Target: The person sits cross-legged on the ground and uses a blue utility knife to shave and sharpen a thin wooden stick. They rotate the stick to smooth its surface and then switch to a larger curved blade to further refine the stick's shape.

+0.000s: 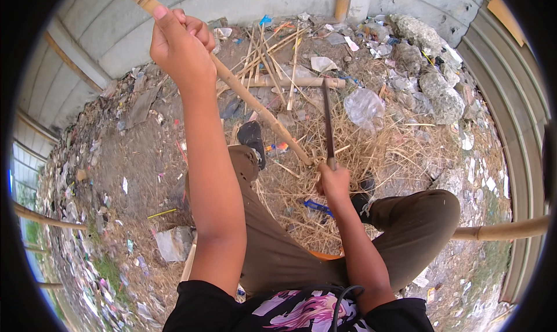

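My left hand is raised at the upper left, its fingers wrapped round a long bamboo pole. The pole slants down to the right, and its lower end is close to my right hand. That hand grips a long-bladed knife by its handle, with the dark, narrow blade pointing up and away from me. Whether the pole's end touches the knife or the hand, I cannot tell. Beyond the blade, a thicker bamboo piece lies on the ground, with several thin bamboo strips across and behind it.
Bamboo shavings cover the ground around my feet. A blue-handled tool lies below my right hand. Farther right are a clear plastic bag and concrete rubble. A grey panel wall closes the far side; litter spreads leftward.
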`<act>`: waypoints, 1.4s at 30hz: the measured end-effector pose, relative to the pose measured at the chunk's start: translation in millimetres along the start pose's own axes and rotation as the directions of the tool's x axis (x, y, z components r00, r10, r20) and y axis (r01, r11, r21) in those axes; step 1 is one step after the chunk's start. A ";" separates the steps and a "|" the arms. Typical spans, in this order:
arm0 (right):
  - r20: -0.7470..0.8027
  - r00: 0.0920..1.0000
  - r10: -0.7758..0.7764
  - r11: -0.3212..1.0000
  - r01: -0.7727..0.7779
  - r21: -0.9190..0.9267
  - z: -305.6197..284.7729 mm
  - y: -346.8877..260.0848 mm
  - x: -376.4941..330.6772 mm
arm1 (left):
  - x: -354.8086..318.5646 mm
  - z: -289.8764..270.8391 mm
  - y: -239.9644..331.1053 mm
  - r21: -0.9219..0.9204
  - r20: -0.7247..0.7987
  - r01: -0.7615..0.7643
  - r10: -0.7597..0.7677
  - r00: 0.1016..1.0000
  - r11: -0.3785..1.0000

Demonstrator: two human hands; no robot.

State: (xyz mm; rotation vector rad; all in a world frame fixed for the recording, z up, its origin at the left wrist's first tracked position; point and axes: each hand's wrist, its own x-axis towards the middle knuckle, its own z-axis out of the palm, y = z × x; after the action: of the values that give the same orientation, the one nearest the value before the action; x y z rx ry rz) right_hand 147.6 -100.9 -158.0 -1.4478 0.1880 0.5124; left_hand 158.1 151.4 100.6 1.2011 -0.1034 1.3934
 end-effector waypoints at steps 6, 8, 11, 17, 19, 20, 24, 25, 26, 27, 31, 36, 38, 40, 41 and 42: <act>-0.239 0.719 -0.652 0.746 0.553 -0.371 12.5 44.6 -6.3 | -2.6 10.6 -7.6 0.022 -0.010 -0.053 0.054 0.999 0.998; -0.040 0.989 -0.141 0.506 0.037 -0.862 -31.4 151.8 14.9 | -1.6 19.3 -12.5 0.041 0.024 -0.077 0.076 0.997 0.996; -0.129 0.979 0.158 0.642 -0.201 -0.740 -56.5 183.8 12.0 | -8.3 12.6 -5.9 0.047 -0.018 -0.026 0.027 0.999 0.999; 0.154 0.725 0.671 0.700 -0.688 0.192 -30.9 85.6 34.3 | 8.4 -2.8 -6.7 0.065 -0.040 -0.015 0.018 0.999 0.998; -0.110 0.962 0.250 0.872 -0.272 -0.407 -3.3 37.6 3.1 | 5.3 -1.9 -8.2 0.035 -0.034 -0.006 0.007 0.999 0.999; -0.082 0.994 -0.070 0.864 0.019 -0.503 3.0 16.7 -5.8 | 4.0 -1.7 -6.7 0.025 -0.034 -0.003 0.004 0.999 1.000; -0.115 0.822 -0.558 0.793 0.486 -0.367 21.0 -12.5 -19.1 | 4.3 1.9 -10.9 0.090 -0.080 -0.014 0.021 0.997 0.996; -0.162 0.839 -0.519 0.844 0.474 -0.250 22.8 1.6 -20.9 | -0.2 10.1 -12.3 0.134 -0.111 -0.024 0.039 0.993 0.991; -0.212 0.853 -0.476 0.879 0.458 -0.132 19.5 30.7 -21.7 | -2.5 16.3 -14.5 0.169 -0.139 -0.028 0.052 0.989 0.985; -0.165 0.834 -0.527 0.814 0.439 -0.380 -4.1 94.6 -1.3 | -0.5 20.8 -17.3 0.149 -0.140 0.018 0.003 0.990 0.989; -0.169 0.974 0.154 0.676 -0.228 -0.701 -32.8 155.1 4.1 | 9.0 26.1 -28.4 0.039 -0.063 0.044 -0.041 0.997 0.998; 0.218 0.755 0.618 0.755 -0.648 0.104 -35.1 100.5 31.1 | 11.4 26.9 -29.8 -0.013 -0.065 0.095 -0.096 0.993 0.995; 0.508 0.701 0.501 0.590 -0.705 0.393 -42.2 69.0 28.7 | 14.0 23.2 -31.3 0.014 -0.061 0.060 -0.060 0.996 0.998; 0.033 0.986 0.165 0.979 -0.168 0.114 -14.2 25.2 8.3 | 10.2 25.9 -30.4 0.019 -0.070 0.061 -0.060 0.996 0.998; -0.132 0.984 -0.119 0.985 0.101 -0.139 -3.2 10.2 4.6 | 9.5 28.6 -29.1 0.022 -0.074 0.060 -0.058 0.996 0.998; -0.125 0.942 -0.311 0.942 0.287 -0.175 -4.7 5.9 10.2 | 11.3 28.3 -26.5 0.032 -0.086 0.056 -0.053 0.995 0.998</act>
State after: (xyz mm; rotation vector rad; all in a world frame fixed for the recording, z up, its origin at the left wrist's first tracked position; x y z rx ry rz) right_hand 154.8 -103.0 -168.3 -1.6336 0.0452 0.1697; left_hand 197.9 146.8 106.1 1.1628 0.0131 1.4013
